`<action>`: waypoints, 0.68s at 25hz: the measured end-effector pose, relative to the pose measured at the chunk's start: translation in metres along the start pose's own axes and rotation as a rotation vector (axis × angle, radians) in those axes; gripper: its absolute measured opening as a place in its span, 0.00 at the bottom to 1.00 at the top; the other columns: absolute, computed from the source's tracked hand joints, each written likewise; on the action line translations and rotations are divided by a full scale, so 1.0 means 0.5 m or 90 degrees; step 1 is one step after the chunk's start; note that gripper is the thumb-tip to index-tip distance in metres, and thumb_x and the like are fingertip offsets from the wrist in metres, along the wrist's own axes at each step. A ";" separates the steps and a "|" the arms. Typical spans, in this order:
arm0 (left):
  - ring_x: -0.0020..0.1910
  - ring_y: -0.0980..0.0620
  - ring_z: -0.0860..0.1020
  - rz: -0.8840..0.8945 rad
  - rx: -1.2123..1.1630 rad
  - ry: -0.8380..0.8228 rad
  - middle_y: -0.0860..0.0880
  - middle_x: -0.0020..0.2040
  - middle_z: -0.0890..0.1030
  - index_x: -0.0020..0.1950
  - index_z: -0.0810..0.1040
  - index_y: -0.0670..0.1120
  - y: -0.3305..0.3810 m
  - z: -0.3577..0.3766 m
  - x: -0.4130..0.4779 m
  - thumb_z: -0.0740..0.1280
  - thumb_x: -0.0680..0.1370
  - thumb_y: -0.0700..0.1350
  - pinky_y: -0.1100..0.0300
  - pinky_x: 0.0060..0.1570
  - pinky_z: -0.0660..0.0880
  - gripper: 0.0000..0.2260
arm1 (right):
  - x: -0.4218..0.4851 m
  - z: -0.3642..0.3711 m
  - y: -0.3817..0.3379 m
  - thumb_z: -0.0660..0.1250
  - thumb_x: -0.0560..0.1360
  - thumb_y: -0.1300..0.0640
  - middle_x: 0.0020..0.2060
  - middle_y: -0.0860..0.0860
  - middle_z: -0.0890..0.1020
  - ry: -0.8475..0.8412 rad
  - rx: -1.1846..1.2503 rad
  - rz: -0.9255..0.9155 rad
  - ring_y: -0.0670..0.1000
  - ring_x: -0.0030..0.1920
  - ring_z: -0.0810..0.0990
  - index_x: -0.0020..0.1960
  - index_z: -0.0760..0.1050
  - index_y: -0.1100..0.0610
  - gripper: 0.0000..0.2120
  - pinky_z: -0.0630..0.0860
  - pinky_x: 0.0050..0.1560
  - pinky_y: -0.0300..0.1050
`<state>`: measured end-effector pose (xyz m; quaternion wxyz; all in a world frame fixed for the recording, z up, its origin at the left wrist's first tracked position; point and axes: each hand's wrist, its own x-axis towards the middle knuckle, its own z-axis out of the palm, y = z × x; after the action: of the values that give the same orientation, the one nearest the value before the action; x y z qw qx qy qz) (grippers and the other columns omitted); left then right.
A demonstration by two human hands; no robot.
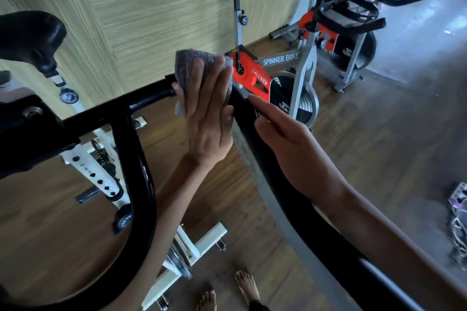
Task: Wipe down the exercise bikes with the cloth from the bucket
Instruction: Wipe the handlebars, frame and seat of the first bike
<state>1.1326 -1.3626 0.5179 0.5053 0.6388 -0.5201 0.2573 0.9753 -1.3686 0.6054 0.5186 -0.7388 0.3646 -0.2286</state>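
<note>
A grey cloth (pixel 192 60) lies over the far bend of the near bike's black handlebar (pixel 141 101). My left hand (pixel 207 121) presses it flat against the bar, fingers straight and pointing up. My right hand (pixel 290 149) sits on the right arm of the handlebar (pixel 290 209), index finger stretched along it and the other fingers curled round the bar. Below the handlebar are the bike's white frame (pixel 101 174) and its black saddle (pixel 27 35) at the left. No bucket is in view.
An orange and grey spinner bike (pixel 252 78) stands just beyond the handlebar, by the wood-panelled wall (pixel 126 7). More bikes (pixel 348 33) stand at the back right. My bare feet (pixel 247 285) are on the wooden floor. A patterned object (pixel 458 222) lies at the right edge.
</note>
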 end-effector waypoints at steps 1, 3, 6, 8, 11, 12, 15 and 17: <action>0.79 0.53 0.51 -0.005 -0.056 -0.013 0.39 0.72 0.72 0.72 0.68 0.36 0.008 0.000 -0.007 0.42 0.85 0.52 0.47 0.77 0.39 0.28 | -0.015 -0.005 0.002 0.61 0.83 0.58 0.63 0.42 0.80 0.005 -0.008 -0.006 0.39 0.65 0.76 0.72 0.72 0.47 0.18 0.69 0.70 0.42; 0.78 0.46 0.56 -0.008 -0.139 -0.029 0.37 0.72 0.71 0.72 0.67 0.34 0.027 -0.009 -0.018 0.43 0.85 0.51 0.40 0.77 0.48 0.27 | -0.037 -0.011 0.002 0.63 0.82 0.59 0.65 0.46 0.79 0.020 -0.016 -0.026 0.43 0.67 0.76 0.72 0.73 0.51 0.19 0.69 0.72 0.48; 0.74 0.41 0.65 0.059 -0.163 -0.034 0.36 0.70 0.73 0.70 0.72 0.36 0.015 -0.025 -0.002 0.47 0.85 0.46 0.40 0.73 0.60 0.23 | -0.049 -0.010 -0.004 0.63 0.82 0.61 0.65 0.46 0.79 0.032 -0.027 -0.022 0.42 0.66 0.76 0.71 0.74 0.53 0.18 0.69 0.72 0.44; 0.74 0.41 0.64 0.061 -0.087 -0.028 0.36 0.71 0.72 0.67 0.76 0.41 0.003 -0.024 0.021 0.49 0.83 0.44 0.47 0.76 0.54 0.21 | -0.054 -0.013 -0.011 0.63 0.82 0.61 0.64 0.47 0.79 0.028 -0.045 -0.013 0.39 0.62 0.77 0.71 0.74 0.53 0.18 0.70 0.68 0.40; 0.76 0.40 0.58 -0.017 -0.122 -0.043 0.37 0.72 0.71 0.68 0.75 0.39 0.020 -0.013 0.023 0.50 0.81 0.42 0.45 0.77 0.43 0.21 | -0.075 -0.022 -0.016 0.66 0.80 0.61 0.61 0.45 0.80 0.039 -0.068 -0.011 0.39 0.59 0.78 0.68 0.77 0.52 0.17 0.71 0.65 0.38; 0.76 0.38 0.57 -0.039 -0.168 -0.048 0.37 0.72 0.71 0.68 0.75 0.38 0.033 -0.010 0.016 0.50 0.81 0.41 0.40 0.77 0.44 0.21 | -0.085 -0.028 -0.019 0.68 0.79 0.61 0.60 0.45 0.80 0.046 -0.081 -0.014 0.40 0.58 0.79 0.66 0.79 0.51 0.17 0.72 0.65 0.38; 0.75 0.35 0.56 -0.097 -0.286 -0.023 0.35 0.68 0.73 0.65 0.75 0.34 0.072 -0.014 -0.004 0.51 0.82 0.41 0.30 0.73 0.50 0.20 | -0.118 -0.046 -0.032 0.69 0.78 0.64 0.56 0.49 0.81 0.041 -0.046 -0.009 0.42 0.55 0.81 0.61 0.81 0.53 0.14 0.74 0.63 0.40; 0.75 0.36 0.57 -0.146 -0.343 -0.011 0.34 0.68 0.73 0.64 0.75 0.31 0.108 -0.024 -0.013 0.49 0.85 0.46 0.35 0.75 0.52 0.23 | -0.151 -0.064 -0.048 0.68 0.78 0.64 0.52 0.51 0.84 0.028 0.002 0.002 0.43 0.52 0.82 0.59 0.82 0.57 0.11 0.75 0.60 0.39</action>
<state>1.0830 -1.3460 0.5371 0.6782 0.5383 -0.4983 0.0456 0.9120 -1.3245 0.6423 0.5118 -0.7323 0.3767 -0.2447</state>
